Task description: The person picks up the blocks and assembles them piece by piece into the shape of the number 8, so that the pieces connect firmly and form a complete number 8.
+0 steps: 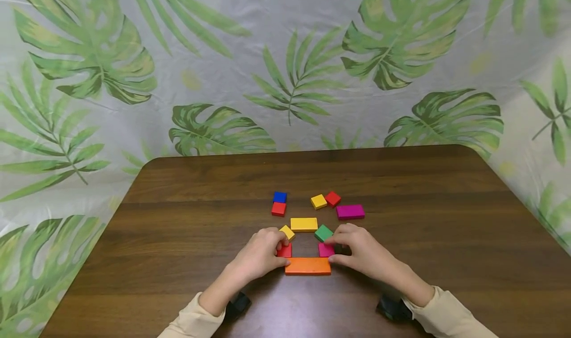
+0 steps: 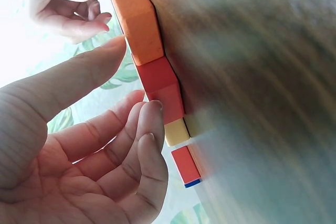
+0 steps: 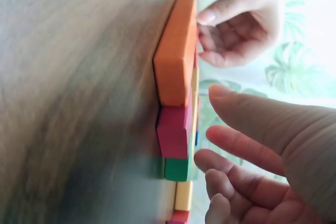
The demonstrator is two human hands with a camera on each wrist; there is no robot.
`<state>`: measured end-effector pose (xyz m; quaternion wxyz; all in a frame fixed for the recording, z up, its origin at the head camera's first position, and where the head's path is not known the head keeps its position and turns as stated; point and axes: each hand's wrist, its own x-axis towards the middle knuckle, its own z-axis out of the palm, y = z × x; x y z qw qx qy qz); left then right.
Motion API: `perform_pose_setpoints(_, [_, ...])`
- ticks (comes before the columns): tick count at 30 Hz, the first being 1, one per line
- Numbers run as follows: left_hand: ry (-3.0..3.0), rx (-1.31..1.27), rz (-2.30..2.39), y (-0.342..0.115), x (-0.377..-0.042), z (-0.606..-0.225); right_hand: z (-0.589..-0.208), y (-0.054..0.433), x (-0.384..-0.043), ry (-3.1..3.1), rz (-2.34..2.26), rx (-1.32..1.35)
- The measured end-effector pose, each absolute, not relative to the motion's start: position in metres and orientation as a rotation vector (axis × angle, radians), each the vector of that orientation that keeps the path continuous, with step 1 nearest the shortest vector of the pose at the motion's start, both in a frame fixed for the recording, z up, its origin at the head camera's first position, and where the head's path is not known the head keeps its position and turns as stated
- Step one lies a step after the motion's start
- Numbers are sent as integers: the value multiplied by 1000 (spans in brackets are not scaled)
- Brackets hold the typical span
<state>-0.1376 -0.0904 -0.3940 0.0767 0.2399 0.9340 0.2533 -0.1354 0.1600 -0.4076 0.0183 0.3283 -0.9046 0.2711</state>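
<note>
Small coloured blocks form a ring on the table. At its near side lies a long orange block (image 1: pixel 308 266), with a red block (image 1: pixel 285 251) beyond its left end and a small magenta block (image 1: pixel 326 250) beyond its right end. Farther back are a small yellow block (image 1: pixel 288 232), a green block (image 1: pixel 323 233) and a long yellow block (image 1: pixel 304 224). My left hand (image 1: pixel 262 253) has its fingertips at the red block and its thumb by the orange block's left corner. My right hand (image 1: pixel 365 251) hovers beside the magenta block, fingers loosely bent, holding nothing.
Behind the ring, a blue block (image 1: pixel 280 197) touches a red one. To their right lie a yellow block (image 1: pixel 318 201), another red block (image 1: pixel 333 198) and a long magenta block (image 1: pixel 350 211). A leaf-patterned cloth (image 1: pixel 312 70) hangs behind the wooden table (image 1: pixel 200 204).
</note>
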Motion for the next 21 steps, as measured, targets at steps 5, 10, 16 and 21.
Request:
perform_pose_setpoints(5, [2806, 730, 745, -91, -138, -396, -409, 155, -131, -2776, 770, 1016])
perform_pose_setpoints(10, [2819, 736, 733, -91, -138, -397, -410, 153, -127, -2766, 708, 1023])
perform_pose_setpoints(16, [2816, 731, 735, -91, -138, -397, -411, 152, -126, -2732, 672, 1032])
perform_pose_setpoints(21, [2817, 727, 725, -91, -138, -395, -411, 151, -126, -2726, 652, 1049])
